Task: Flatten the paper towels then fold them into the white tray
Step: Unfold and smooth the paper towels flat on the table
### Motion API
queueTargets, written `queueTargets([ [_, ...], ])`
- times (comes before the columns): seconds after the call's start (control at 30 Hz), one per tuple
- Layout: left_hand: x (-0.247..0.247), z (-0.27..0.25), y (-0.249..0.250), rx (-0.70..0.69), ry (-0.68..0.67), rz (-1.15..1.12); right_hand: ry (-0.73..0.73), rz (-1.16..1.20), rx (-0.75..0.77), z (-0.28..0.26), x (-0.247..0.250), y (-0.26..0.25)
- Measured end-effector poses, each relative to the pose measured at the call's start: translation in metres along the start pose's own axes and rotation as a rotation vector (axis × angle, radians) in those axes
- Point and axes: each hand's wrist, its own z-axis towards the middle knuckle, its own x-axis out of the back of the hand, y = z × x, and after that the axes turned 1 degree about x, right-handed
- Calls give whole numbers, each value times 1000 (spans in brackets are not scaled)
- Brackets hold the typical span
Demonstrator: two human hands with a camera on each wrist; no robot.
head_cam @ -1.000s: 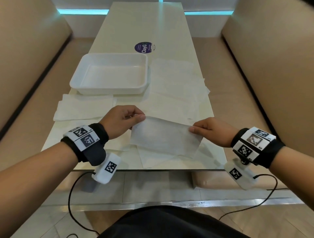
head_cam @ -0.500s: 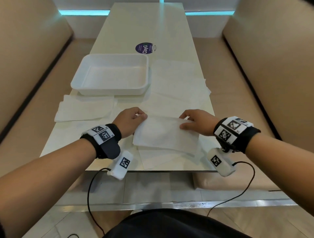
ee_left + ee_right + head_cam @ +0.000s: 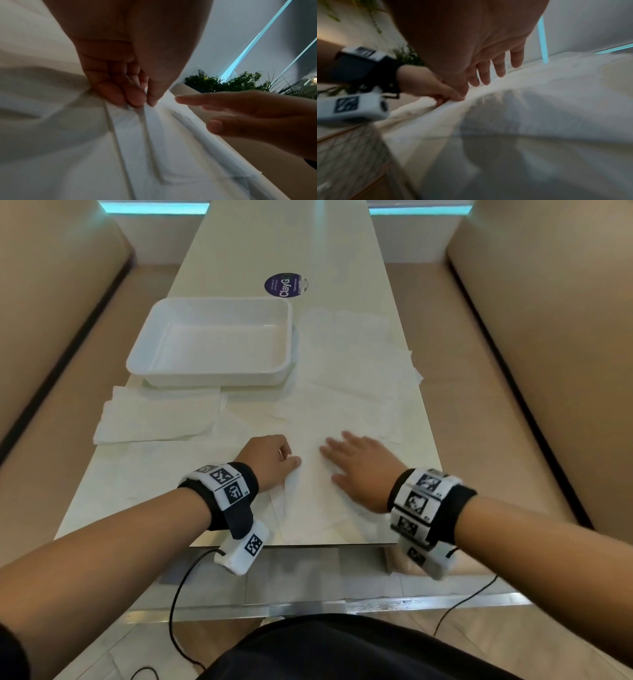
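We are reaching both forearms forward, each wrist wearing a black band with coded tags. Our left hand (image 3: 270, 460) is curling its fingers (image 3: 118, 93), with the thumb meeting the fingertips in a pinch. Our right hand (image 3: 359, 467) is lying palm down just beside it, its fingers (image 3: 500, 65) stretching out straight and slightly spread, thumb pointing toward the left hand.
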Motion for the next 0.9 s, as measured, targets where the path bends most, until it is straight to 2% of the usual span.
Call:
queueTargets([
  [0.07,-2,3,-1,-28,4,46,-121,0,50,2,-13,-17],
  [0.13,-2,5,-2,-32,-5,70,-169,23,36,3,-25,-23],
  [0.3,-2,7,-5,-5,-33,-9,-171,87,-114,-11,-30,8],
  [0.47,-3,6,-7,-30,-28,-12,-206,45,-278,-41,-29,57],
  [0.6,-2,6,-6,-21,-36,-16,-218,43,-327,-48,-30,70],
  [0.7,-2,6,-5,-23,-40,-30,-157,81,-355,-45,-26,60],
  [0.77,-3,6,-5,-23,-41,-38,-26,128,-336,-40,-21,46],
  [0.83,-2,4,-5,-32,-29,-50,97,156,-248,-32,-15,33],
  [0.9,-1,1,-3,-88,-2,-36,141,196,-159,-21,-11,23],
])
